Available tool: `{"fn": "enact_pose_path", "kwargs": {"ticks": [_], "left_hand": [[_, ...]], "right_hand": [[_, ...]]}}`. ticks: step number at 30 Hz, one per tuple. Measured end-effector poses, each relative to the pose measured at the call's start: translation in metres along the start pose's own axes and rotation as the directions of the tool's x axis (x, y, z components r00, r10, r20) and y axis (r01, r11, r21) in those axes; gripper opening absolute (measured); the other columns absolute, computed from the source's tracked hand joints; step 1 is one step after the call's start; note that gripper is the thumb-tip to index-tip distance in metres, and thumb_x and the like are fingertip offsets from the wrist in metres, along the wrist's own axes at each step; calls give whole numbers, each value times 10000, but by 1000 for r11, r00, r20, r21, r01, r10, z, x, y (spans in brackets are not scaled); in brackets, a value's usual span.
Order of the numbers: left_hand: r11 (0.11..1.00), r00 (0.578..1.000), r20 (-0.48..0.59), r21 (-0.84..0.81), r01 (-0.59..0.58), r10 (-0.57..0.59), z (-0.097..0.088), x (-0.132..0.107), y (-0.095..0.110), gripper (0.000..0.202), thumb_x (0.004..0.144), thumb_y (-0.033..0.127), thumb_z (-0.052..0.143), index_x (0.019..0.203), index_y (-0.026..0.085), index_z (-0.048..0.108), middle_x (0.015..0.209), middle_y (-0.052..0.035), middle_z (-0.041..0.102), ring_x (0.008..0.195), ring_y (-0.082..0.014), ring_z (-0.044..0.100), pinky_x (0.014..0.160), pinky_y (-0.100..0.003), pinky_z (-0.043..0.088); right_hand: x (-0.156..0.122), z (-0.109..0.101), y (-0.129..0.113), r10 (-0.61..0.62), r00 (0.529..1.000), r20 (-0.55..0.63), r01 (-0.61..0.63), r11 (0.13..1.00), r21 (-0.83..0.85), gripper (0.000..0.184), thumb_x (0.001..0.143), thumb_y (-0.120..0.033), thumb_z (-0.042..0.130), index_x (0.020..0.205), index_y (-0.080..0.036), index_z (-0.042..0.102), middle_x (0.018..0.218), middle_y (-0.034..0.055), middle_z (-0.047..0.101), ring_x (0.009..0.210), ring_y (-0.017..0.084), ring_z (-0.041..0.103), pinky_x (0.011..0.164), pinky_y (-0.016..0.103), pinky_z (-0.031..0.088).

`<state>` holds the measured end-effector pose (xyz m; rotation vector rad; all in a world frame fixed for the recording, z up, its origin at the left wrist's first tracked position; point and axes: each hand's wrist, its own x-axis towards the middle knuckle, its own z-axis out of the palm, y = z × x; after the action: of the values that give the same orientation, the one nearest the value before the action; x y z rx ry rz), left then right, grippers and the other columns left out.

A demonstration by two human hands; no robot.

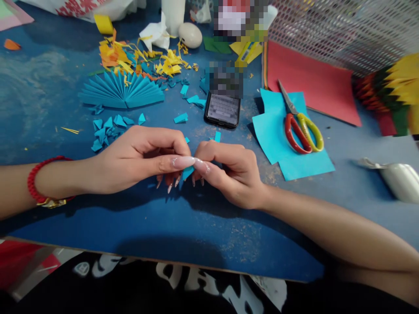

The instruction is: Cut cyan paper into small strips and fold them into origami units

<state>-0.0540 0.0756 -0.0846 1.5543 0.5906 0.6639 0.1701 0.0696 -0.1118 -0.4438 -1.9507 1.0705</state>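
A small folded piece of blue paper point(187, 172) is pinched between the thumbs and fingers of my left hand point(131, 161) and my right hand point(234, 174), whose thumb tips meet over it. Much of the piece is hidden by the fingers. Just beyond my left hand lies a pile of small folded blue paper pieces point(106, 131). Behind that pile rests a pleated blue paper fan point(124, 92). Several flat blue paper strips point(181, 118) are scattered past my fingertips.
Scissors point(301, 126) with red and yellow handles lie on blue paper sheets point(270, 137) at right. A phone point(223, 109) stands between them and the fan. Yellow and orange scraps point(131, 56), red paper point(314, 83) and a metal mesh basket point(334, 30) occupy the back.
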Motion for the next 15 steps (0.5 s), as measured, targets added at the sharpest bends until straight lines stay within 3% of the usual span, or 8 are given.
{"fn": "enact_pose_path", "kwargs": {"ticks": [6,15], "left_hand": [[995,999,-42,100,-25,29,2,-5,-3,271,1080,326,657,847,188,649,723,37,604,636,-71,569,585,-135,487],[981,999,-34,189,-33,40,1,-4,-4,331,1067,408,676,803,216,623,690,17,572,594,-118,530,541,-235,438]], "right_hand": [[1,0,0,-28,999,29,29,999,-17,276,1093,-219,628,825,-158,654,744,-10,701,668,78,612,685,214,487],[0,-2,2,-76,992,104,84,993,-80,229,1080,-218,660,866,-144,700,773,3,733,699,79,629,731,229,486]]}}
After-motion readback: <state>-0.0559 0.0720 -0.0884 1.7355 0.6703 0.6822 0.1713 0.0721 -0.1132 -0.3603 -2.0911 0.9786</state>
